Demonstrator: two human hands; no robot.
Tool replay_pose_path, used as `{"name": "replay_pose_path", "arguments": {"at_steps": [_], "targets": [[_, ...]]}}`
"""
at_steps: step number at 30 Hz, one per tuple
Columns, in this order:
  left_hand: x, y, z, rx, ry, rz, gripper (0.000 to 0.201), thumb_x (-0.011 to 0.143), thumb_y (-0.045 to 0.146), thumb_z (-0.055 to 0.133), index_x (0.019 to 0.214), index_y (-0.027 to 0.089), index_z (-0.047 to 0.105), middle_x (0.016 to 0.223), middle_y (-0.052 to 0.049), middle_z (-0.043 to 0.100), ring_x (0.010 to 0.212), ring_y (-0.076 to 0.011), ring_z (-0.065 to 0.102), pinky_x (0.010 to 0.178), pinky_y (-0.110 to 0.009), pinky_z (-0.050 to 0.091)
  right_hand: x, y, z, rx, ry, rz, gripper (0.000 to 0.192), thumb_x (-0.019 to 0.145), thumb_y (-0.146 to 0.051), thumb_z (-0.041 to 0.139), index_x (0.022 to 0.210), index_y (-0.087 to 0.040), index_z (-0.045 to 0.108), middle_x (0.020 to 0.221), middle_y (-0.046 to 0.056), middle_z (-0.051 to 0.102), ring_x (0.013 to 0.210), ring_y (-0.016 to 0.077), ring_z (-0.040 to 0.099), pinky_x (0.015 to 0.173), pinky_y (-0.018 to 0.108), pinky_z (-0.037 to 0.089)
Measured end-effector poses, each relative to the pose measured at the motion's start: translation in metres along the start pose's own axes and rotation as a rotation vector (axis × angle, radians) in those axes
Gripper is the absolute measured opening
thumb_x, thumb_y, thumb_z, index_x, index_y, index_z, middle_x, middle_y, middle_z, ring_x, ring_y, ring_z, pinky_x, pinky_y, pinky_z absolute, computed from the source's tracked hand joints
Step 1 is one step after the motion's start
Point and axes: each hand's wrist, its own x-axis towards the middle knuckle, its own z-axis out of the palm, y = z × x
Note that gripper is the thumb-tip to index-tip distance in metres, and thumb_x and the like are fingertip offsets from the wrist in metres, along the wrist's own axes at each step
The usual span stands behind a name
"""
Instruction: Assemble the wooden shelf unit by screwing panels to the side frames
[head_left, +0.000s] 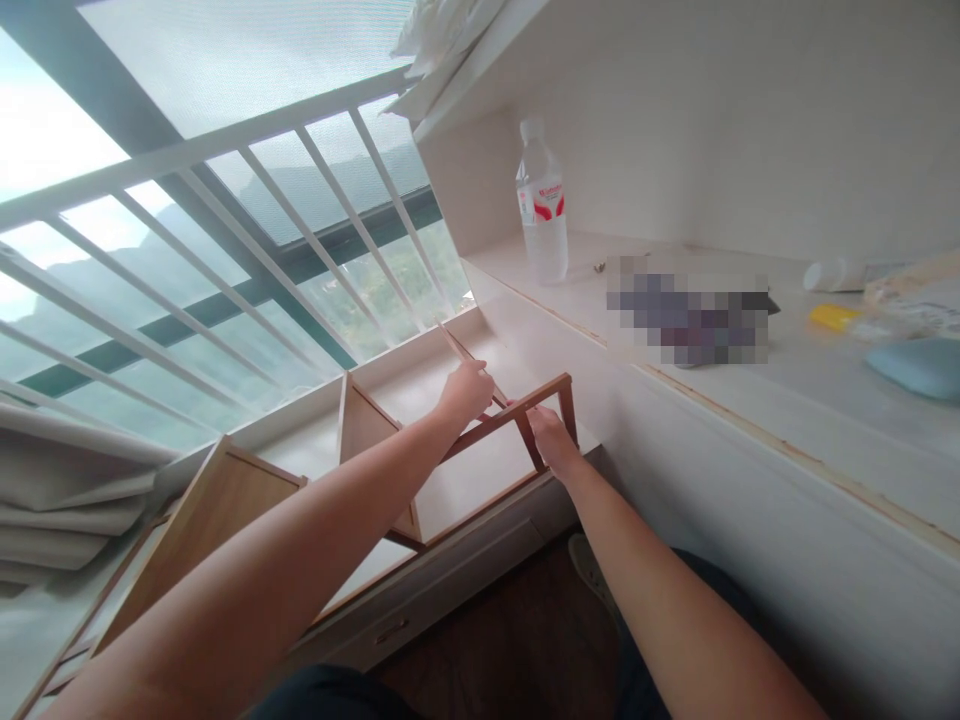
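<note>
While both bare forearms stretched forward from the bottom of the view, the nearest thing to the person was a light wooden panel (202, 525) leaning at the lower left, just under the left arm and not touched by either hand. Beyond it stood a small wooden frame (480, 425) on the pale window sill (465, 480), made of thin reddish-brown rails with a lighter board (364, 425) fixed at its left end. The left hand (466, 390) was closed around a thin wooden slat (459, 350) that rose slanting up and to the left from the frame's top rail. The right hand (551, 440) gripped the frame's right end, its fingers wrapped about the upright post there; how tightly could not be told. The two hands were near each other, with the top rail running between them.

To the right of the frame ran a long white desk (750, 430), its edge just beside the right hand. Farther back on it stood an upright clear water bottle (541, 205) with a red and white label, and well off to the right lay a yellow object (832, 317) and a blue pad (919, 365). At the far left, white window bars (225, 270) slanted across the glass, and folded grey fabric (67, 490) lay by the sill's left end.
</note>
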Motion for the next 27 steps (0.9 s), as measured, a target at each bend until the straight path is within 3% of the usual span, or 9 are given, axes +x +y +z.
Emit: {"name": "replay_pose_path", "arguments": {"at_steps": [2, 5, 12, 19, 27], "targets": [[0.001, -0.001, 0.002, 0.052, -0.019, 0.044, 0.044, 0.089, 0.023, 0.057, 0.132, 0.016, 0.067, 0.105, -0.015, 0.076, 0.076, -0.022, 0.075, 0.061, -0.028, 0.06, -0.002, -0.001, -0.001, -0.017, -0.002, -0.006, 0.037, 0.093, -0.047, 0.048, 0.081, -0.019, 0.068, 0.08, 0.005, 0.074, 0.081, 0.0247, 0.068, 0.078, 0.035, 0.054], [0.002, -0.001, 0.005, 0.096, -0.054, 0.112, 0.034, 0.092, 0.029, 0.053, 0.115, 0.015, 0.074, 0.097, -0.014, 0.078, 0.075, -0.023, 0.075, 0.066, -0.029, 0.058, -0.004, -0.004, -0.003, -0.042, 0.001, -0.016, 0.04, 0.094, -0.049, 0.045, 0.082, -0.019, 0.068, 0.083, 0.005, 0.075, 0.082, 0.0251, 0.068, 0.077, 0.034, 0.052], [-0.004, 0.013, 0.002, 0.119, -0.157, 0.109, 0.068, 0.104, 0.058, 0.022, 0.12, 0.014, 0.071, 0.097, -0.014, 0.08, 0.078, -0.0248, 0.076, 0.068, -0.033, 0.057, -0.011, -0.004, -0.003, -0.122, 0.05, -0.01, 0.042, 0.096, -0.048, 0.042, 0.098, -0.019, 0.072, 0.101, 0.008, 0.078, 0.101, 0.0289, 0.071, 0.091, 0.04, 0.052], [-0.023, 0.02, 0.0, 0.228, -0.146, 0.237, 0.07, 0.102, 0.065, 0.025, 0.116, 0.015, 0.073, 0.085, -0.013, 0.078, 0.073, -0.0251, 0.075, 0.071, -0.032, 0.056, -0.027, 0.008, 0.008, -0.071, 0.144, -0.085, 0.045, 0.099, -0.046, 0.039, 0.115, -0.019, 0.072, 0.121, 0.01, 0.076, 0.117, 0.0269, 0.068, 0.101, 0.038, 0.051], [-0.027, 0.031, 0.006, 0.231, -0.157, 0.202, 0.075, 0.102, 0.066, 0.021, 0.118, 0.012, 0.071, 0.084, -0.013, 0.075, 0.047, -0.0206, 0.067, 0.057, -0.032, 0.053, -0.034, 0.001, 0.006, -0.163, 0.195, -0.139, 0.046, 0.103, -0.046, 0.036, 0.114, -0.017, 0.07, 0.114, 0.012, 0.076, 0.108, 0.0266, 0.07, 0.097, 0.039, 0.052]]}}
